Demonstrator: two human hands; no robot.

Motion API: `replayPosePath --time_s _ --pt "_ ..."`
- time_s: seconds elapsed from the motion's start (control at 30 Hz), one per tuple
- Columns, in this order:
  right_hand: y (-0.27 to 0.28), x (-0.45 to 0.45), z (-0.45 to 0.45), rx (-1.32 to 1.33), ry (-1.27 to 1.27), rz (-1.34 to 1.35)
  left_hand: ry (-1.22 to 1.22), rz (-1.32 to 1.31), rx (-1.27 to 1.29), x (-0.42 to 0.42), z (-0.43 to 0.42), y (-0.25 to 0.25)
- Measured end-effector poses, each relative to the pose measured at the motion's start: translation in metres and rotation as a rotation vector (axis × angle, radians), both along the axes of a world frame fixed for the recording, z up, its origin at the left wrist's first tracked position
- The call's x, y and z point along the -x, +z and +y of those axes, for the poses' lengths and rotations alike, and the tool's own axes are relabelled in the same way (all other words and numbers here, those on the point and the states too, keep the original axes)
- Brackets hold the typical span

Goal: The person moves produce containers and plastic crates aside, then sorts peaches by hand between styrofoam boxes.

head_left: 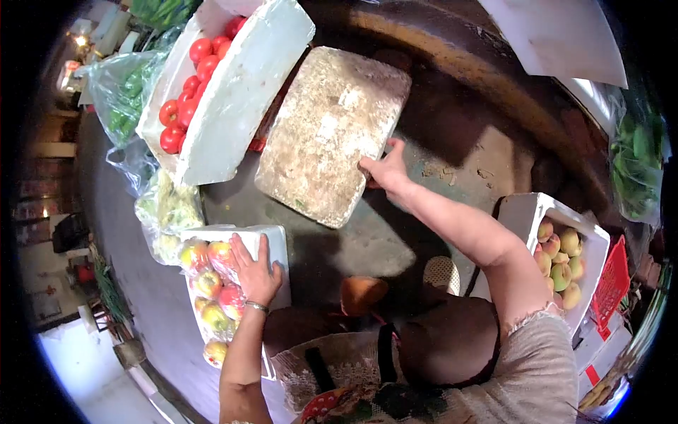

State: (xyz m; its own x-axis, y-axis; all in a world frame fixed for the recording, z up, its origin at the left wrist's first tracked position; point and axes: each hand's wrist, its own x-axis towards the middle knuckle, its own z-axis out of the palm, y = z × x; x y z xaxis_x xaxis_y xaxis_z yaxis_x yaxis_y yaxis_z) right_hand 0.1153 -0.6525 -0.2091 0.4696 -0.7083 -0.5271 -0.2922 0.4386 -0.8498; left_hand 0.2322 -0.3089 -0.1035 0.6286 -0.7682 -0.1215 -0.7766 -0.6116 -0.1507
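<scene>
My right hand [386, 168] grips the right edge of a stained, flat foam slab [328, 131], its thumb on top and the other fingers partly hidden at the edge. The slab lies tilted beside a white foam box [244, 92] of red tomatoes [187, 109]. My left hand [257, 271] rests with fingers spread on apples [232, 300] wrapped in clear plastic, near the inner side of a white foam box [279, 244]. Whether it presses on the fruit or the box's rim is hard to tell.
At the right stands a white foam box [519, 215] of peaches [561, 272], beside a red basket [611, 283]. Bagged greens [127, 95] lie at the upper left, with more greens [639, 152] at the far right. A brown rounded object [363, 293] is near my knees.
</scene>
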Motion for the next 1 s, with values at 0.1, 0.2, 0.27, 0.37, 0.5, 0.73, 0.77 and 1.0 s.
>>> replayPosePath --time_s 0.1,0.2,0.27,0.37,0.5,0.73,0.77,1.0 --pt "0.004 0.005 0.011 -0.074 -0.036 0.002 -0.002 0.01 0.017 0.002 -0.001 -0.001" --pt "0.025 0.004 0.008 -0.139 -0.035 -0.028 -0.003 -0.006 0.01 0.0 0.001 0.0" --pt "0.023 0.006 0.007 -0.118 -0.015 -0.042 0.012 0.032 0.047 0.002 0.001 0.0" --pt "0.026 0.01 0.002 -0.165 -0.003 -0.059 0.022 0.019 0.037 0.003 0.0 -0.001" --pt "0.021 0.019 -0.031 0.14 0.029 0.115 0.033 0.033 0.045 0.002 0.002 -0.003" --pt "-0.082 -0.008 -0.201 0.487 -0.028 -0.134 0.002 -0.019 0.007 -0.007 0.004 -0.013" --pt "-0.04 -0.012 -0.194 0.541 -0.014 0.018 -0.018 -0.043 0.017 -0.009 0.006 -0.015" --pt "-0.032 -0.068 -0.263 0.596 0.198 0.09 -0.046 -0.115 0.017 -0.01 0.003 -0.02"
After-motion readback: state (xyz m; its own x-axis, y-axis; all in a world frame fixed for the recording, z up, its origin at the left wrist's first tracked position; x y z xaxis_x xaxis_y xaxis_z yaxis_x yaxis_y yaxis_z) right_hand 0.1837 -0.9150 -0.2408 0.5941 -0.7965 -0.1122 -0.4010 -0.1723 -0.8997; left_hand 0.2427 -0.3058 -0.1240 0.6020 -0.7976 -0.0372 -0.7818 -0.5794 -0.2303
